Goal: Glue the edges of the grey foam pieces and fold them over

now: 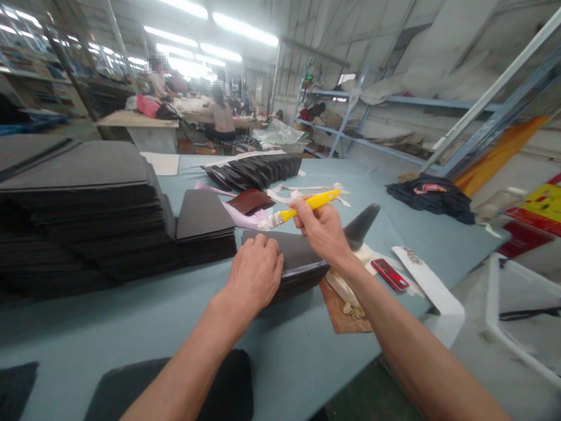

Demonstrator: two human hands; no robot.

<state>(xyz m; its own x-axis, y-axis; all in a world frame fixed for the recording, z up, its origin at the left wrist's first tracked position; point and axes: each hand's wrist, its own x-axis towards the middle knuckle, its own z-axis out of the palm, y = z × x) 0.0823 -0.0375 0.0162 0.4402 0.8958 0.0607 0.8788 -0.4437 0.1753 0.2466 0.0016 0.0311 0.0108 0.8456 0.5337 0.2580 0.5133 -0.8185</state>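
In my right hand (322, 228) is a paintbrush (313, 204) with a yellow handle, its fingers closed around it. The brush's bristle end points left and looks coated with something whitish. Below the brush lies a stack of dark grey sheets (298, 257) with black edges. My left hand (258, 266) is closed on the left end of this stack, fingers together and bent over it; the fingertips are partly hidden. Just left stands a second dark stack (205, 216), beside a much taller stack of dark sheets (74, 169).
Behind the hands are a fanned row of black pieces (254, 168) and a brown piece (250, 202). To the right lie a red device (390, 275), a white strip (425, 278) and dark cloth (432, 196). A white bin (493, 298) stands beyond the blue-green table's (184, 327) right edge.
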